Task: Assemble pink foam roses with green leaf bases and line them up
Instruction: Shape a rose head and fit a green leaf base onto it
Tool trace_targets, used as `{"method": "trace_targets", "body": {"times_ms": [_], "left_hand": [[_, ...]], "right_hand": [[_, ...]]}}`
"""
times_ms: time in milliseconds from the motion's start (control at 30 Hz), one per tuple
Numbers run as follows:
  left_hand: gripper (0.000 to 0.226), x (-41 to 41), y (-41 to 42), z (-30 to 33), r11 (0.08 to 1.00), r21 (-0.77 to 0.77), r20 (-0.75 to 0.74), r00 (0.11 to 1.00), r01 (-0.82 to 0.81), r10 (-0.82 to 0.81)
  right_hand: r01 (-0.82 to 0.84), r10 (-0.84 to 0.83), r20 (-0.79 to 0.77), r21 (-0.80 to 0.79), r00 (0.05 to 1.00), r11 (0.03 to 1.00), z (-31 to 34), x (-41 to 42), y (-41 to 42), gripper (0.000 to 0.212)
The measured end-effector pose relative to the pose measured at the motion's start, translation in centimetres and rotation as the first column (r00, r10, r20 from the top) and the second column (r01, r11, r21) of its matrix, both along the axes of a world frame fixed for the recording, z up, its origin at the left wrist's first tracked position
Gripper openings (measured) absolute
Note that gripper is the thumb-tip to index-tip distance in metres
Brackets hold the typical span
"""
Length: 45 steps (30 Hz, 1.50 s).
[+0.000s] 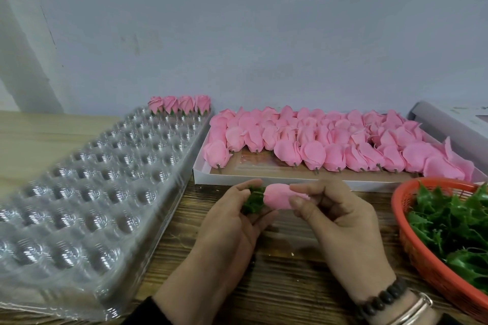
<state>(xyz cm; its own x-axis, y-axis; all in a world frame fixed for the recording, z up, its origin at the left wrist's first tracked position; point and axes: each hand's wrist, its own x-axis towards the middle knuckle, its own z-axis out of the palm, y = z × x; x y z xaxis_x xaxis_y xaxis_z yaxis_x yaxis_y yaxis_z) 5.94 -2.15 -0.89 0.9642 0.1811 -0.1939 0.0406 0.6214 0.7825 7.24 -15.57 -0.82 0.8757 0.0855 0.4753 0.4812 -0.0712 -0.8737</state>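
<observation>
Head view shows the pink foam rose [277,199] lying crosswise between both hands above the tabletop [285,266], base end pointing left. The right hand [340,221] pinches its bud; the left hand [237,215] curls round the green leaf base [253,202], touching the rose's base. The stem is hidden, so seating is probably incomplete. Finished roses [179,104] stand in the clear tray's [79,192] far row.

A small craft workshop: a big box of pink flowers [330,140] and a plastic tray [87,192] sit on a wooden table [285,272].
</observation>
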Motion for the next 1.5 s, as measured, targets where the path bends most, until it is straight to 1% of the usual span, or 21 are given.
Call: {"method": "trace_targets", "body": {"times_ms": [100, 167, 267, 400, 567, 667, 767, 833, 933, 1000, 1067, 1100, 1133, 1200, 1233, 1267, 1300, 1333, 1367, 1433, 1500], "left_hand": [[0.028, 0.0, 0.0, -0.1, 0.999, 0.049, 0.013, 1.000, -0.006, 0.006], [0.026, 0.1, 0.0, -0.2, 0.998, 0.061, 0.015, 1.000, -0.021, 0.020], [0.027, 0.1, 0.0, -0.6, 0.997, 0.070, 0.047, 0.999, -0.023, 0.020], [0.031, 0.1, -0.2, -0.6, 0.996, 0.090, 0.084, 0.996, 0.002, -0.010], [0.035, -0.2, -0.3, -0.5, 0.971, 0.240, 0.121, 0.992, 0.001, -0.031], [0.037, -0.4, -0.5, -0.3, 0.959, 0.282, 0.138, 0.989, 0.008, -0.049], [0.042, -0.6, -0.7, -0.1, 0.944, 0.328, 0.156, 0.983, 0.043, -0.099], [0.047, -0.9, -1.0, 0.0, 0.916, 0.396, 0.179, 0.973, 0.066, -0.148], [0.049, -1.4, -1.3, 0.1, 0.839, 0.539, 0.198, 0.957, 0.072, -0.209], [0.056, -1.4, -1.3, 0.2, 0.797, 0.600, 0.211, 0.945, 0.076, -0.249], [0.065, -1.5, -1.2, 0.3, 0.763, 0.645, 0.229, 0.941, 0.045, -0.250], [0.069, -1.4, -1.0, 0.2, 0.719, 0.695, 0.232, 0.943, 0.011, -0.238], [0.072, -1.4, -0.8, 0.2, 0.641, 0.767, 0.222, 0.947, -0.024, -0.230], [0.073, -1.2, -0.4, 0.0, 0.427, 0.900, 0.181, 0.963, -0.081, -0.198], [0.068, -1.2, -0.1, -0.1, 0.324, 0.940, 0.167, 0.970, -0.103, -0.176], [0.057, -1.1, 0.1, -0.2, 0.249, 0.960, 0.169, 0.972, -0.126, -0.161], [0.041, -1.1, 0.2, -0.2, 0.203, 0.968, 0.179, 0.971, -0.146, -0.157], [0.026, -1.1, 0.2, -0.2, 0.181, 0.971, 0.188, 0.969, -0.159, -0.158], [0.018, -1.2, 0.2, -0.2, 0.177, 0.971, 0.190, 0.969, -0.161, -0.158], [0.017, -1.3, 0.1, -0.3, 0.209, 0.967, 0.183, 0.969, -0.147, -0.163], [0.022, -1.5, -0.3, -0.3, 0.234, 0.964, 0.170, 0.969, -0.126, -0.180]], "right_hand": [[0.022, -0.021, 0.043, -0.004, 0.999, 1.000, 0.2, -0.1, -0.1, 0.028], [0.023, -0.019, 0.076, -0.045, 0.997, 0.999, 0.2, -0.2, -0.1, 0.024], [0.015, -0.002, 0.102, -0.127, 0.995, 0.992, 0.2, -0.3, 0.0, 0.030], [0.026, -0.005, 0.122, -0.176, 0.992, 0.984, 0.2, -0.3, 0.1, 0.032], [0.068, -0.043, 0.146, -0.171, 0.988, 0.983, 0.1, -0.3, 0.0, 0.034], [0.087, -0.060, 0.158, -0.171, 0.986, 0.981, 0.1, -0.2, -0.1, 0.032], [0.100, -0.058, 0.196, -0.208, 0.979, 0.973, 0.1, -0.2, -0.1, 0.030], [0.103, -0.050, 0.217, -0.239, 0.975, 0.965, 0.1, -0.2, -0.1, 0.024], [0.114, -0.057, 0.234, -0.238, 0.971, 0.965, 0.1, -0.1, -0.1, 0.022], [0.114, -0.061, 0.237, -0.217, 0.970, 0.970, 0.2, 0.0, -0.3, 0.025], [0.098, -0.048, 0.228, -0.210, 0.973, 0.973, 0.2, 0.1, -0.3, 0.025], [0.083, -0.037, 0.216, -0.208, 0.976, 0.975, 0.2, 0.1, -0.2, 0.025], [0.069, -0.027, 0.204, -0.201, 0.979, 0.977, 0.2, 0.1, -0.2, 0.025], [0.048, -0.013, 0.191, -0.178, 0.981, 0.983, 0.2, 0.2, -0.3, 0.031], [0.033, -0.001, 0.190, -0.169, 0.982, 0.985, 0.2, 0.1, -0.4, 0.033], [0.012, 0.021, 0.192, -0.167, 0.981, 0.986, 0.2, 0.0, -0.4, 0.031], [-0.017, 0.051, 0.194, -0.173, 0.980, 0.985, 0.3, -0.2, -0.3, 0.026], [-0.042, 0.080, 0.203, -0.185, 0.976, 0.982, 0.4, -0.4, -0.2, 0.022], [-0.065, 0.109, 0.213, -0.201, 0.971, 0.977, 0.5, -0.6, -0.1, 0.020], [-0.095, 0.156, 0.233, -0.253, 0.960, 0.963, 0.7, -0.7, -0.1, 0.014], [-0.099, 0.197, 0.277, -0.331, 0.940, 0.939, 0.7, -0.8, -0.1, 0.012]]}}
